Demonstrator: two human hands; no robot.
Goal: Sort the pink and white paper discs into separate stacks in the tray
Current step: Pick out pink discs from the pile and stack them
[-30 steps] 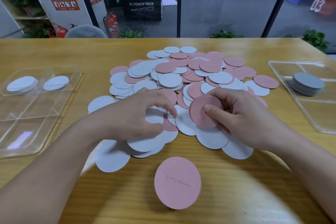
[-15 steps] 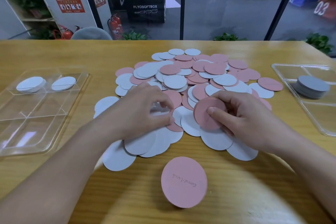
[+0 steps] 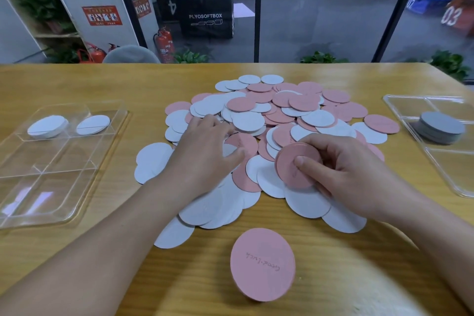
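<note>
A heap of pink and white paper discs (image 3: pixel 277 113) covers the middle of the wooden table. My right hand (image 3: pixel 351 172) grips a thin stack of pink discs (image 3: pixel 287 174) at the heap's near edge, thumb pressed on its face. My left hand (image 3: pixel 202 154) lies over the heap's left side, with a white disc (image 3: pixel 228 149) showing between thumb and fingers; its fingertips are hidden. One pink disc with handwriting (image 3: pixel 261 264) lies alone near me. The clear divided tray on the left (image 3: pixel 51 187) holds two low white stacks (image 3: pixel 47 126) in its far compartments.
A second clear tray (image 3: pixel 451 169) at the right edge holds a grey-looking stack of discs (image 3: pixel 441 127). The table's far edge meets a glass wall. Bare wood shows between the heap and each tray.
My left hand has moved farther into the heap with the white disc. My right hand still holds the pink stack in about the same place.
</note>
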